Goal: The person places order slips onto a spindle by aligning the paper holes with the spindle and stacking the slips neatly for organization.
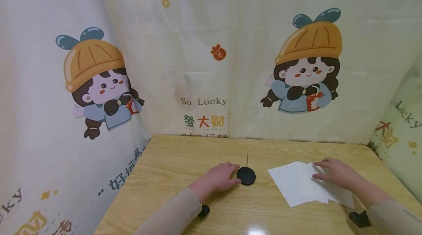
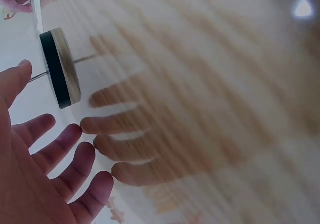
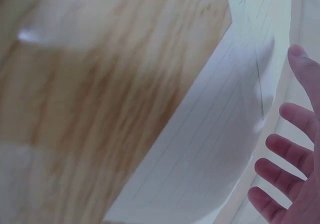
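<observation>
A paper spike (image 1: pixel 246 176), with a round black base and a thin upright rod, stands near the middle of the wooden table. My left hand (image 1: pixel 215 180) is beside its base, thumb and fingers spread; in the left wrist view the fingers (image 2: pixel 62 149) look loosely extended, with nothing gripped. To the right lie several overlapping white paper sheets (image 1: pixel 293 183), fanned out flat. Over their right part is my right hand (image 1: pixel 339 173), fingers apart. Faint ruled lines show on the paper (image 3: pixel 185 139) in the right wrist view, and the fingers there hold nothing.
The light wooden table (image 1: pixel 184 150) ends at the back against a patterned cloth (image 1: pixel 191 63) with cartoon figures and lettering. More of this cloth hangs at the left and right. A black wrist mount (image 1: pixel 204 211) shows under the left sleeve, another (image 1: pixel 359 219) by the right.
</observation>
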Demonstrator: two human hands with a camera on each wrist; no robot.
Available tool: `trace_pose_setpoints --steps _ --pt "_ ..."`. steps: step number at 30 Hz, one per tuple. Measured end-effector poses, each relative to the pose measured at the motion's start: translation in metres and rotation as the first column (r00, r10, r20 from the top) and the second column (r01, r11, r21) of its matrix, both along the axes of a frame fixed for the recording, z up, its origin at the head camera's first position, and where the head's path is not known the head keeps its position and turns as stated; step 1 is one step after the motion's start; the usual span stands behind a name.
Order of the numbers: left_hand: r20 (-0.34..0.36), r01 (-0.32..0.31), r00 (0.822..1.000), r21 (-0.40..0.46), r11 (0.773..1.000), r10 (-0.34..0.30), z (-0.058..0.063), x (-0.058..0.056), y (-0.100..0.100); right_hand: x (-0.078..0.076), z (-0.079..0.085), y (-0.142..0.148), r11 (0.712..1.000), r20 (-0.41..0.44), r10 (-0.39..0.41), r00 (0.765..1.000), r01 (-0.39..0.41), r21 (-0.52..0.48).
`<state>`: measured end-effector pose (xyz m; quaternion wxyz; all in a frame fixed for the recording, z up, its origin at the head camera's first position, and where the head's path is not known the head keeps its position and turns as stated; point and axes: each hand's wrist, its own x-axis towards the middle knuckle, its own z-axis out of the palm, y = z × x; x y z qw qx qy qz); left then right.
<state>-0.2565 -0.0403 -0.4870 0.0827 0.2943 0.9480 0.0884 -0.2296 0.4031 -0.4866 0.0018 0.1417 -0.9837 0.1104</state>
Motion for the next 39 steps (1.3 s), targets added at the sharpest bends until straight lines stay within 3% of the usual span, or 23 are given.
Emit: trace_pose_setpoints --steps 12,22,28,39 --pt "0.004 0.010 1.000 -0.039 0.999 -0.010 0.000 -0.001 0.007 -0.014 -0.008 -0.004 1.000 0.044 -0.009 0.999 0.009 0.004" --pt "0.015 0.015 1.000 -0.031 0.999 -0.015 -0.005 -0.006 0.009 -0.017 -0.009 -0.005 1.000 0.044 -0.005 0.999 0.006 -0.015" --pt "0.004 0.012 1.000 -0.040 0.999 -0.012 -0.007 -0.009 0.008 -0.020 -0.010 -0.007 0.998 0.056 -0.031 0.998 0.034 -0.045" --pt "-0.001 0.004 1.000 -0.053 0.999 -0.004 -0.009 -0.013 0.012 -0.027 -0.008 -0.007 0.983 0.153 -0.083 0.985 0.106 -0.148"
